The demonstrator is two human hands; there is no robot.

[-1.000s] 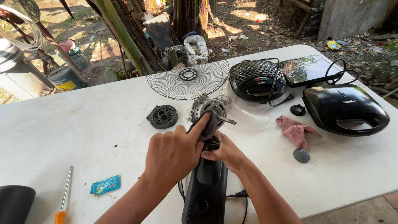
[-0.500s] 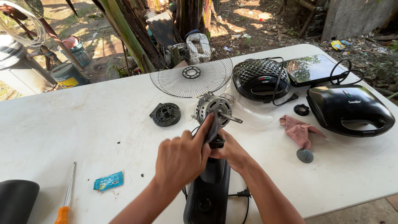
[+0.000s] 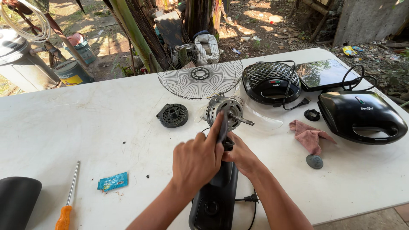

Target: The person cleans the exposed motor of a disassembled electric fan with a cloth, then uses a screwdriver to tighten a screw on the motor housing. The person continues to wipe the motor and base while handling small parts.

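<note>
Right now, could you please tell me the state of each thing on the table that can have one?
Fan: lying flat, stripped, motor bare.
Grille: off, lying flat.
Round cover: off, lying apart.
Left hand: gripping the fan's neck.
Right hand: holding the neck from the other side.
Waffle maker: shut, unplugged.
Sandwich maker: shut.
Screwdriver: lying unused.
Rag: crumpled.

Small blue rectangular foil sachet, flat on the white table left of the left hand; yellow label band on the grey cylindrical paint can, far upper left; crumpled yellow wrapper on the ground, far upper right of the right hand
</note>
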